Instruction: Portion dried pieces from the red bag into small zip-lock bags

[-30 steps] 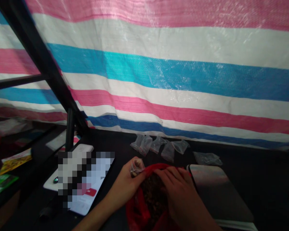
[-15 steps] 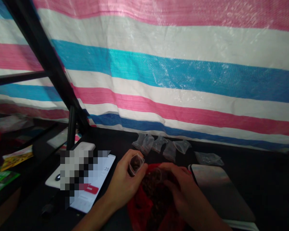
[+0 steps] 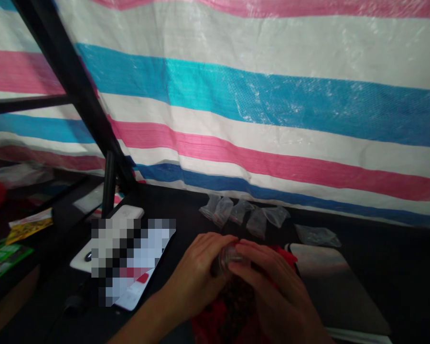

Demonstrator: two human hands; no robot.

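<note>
Far out to the left of the hands, a yellow packet and a green packet lie on a dim lower surface, and a black pole stands upright beside them. Closer in, just left of the left hand, a phone lies flat on the dark counter, its screen blurred, its far end overlapping a white block. Now the hands themselves: they are drawn together, fingertips meeting. The left hand is clamped on a small clear bag, while the right hand lays its fingers over the top of that bag; whether it pinches it cannot be told. The bag sits between the two hands, right above the open red bag, which is full of dark brown bits. Beyond the hands, a row of clear bags lies along the foot of the striped tarp. To the right of the right hand, a flat silver scale sits beside the red bag, one more clear bag behind it.
</note>
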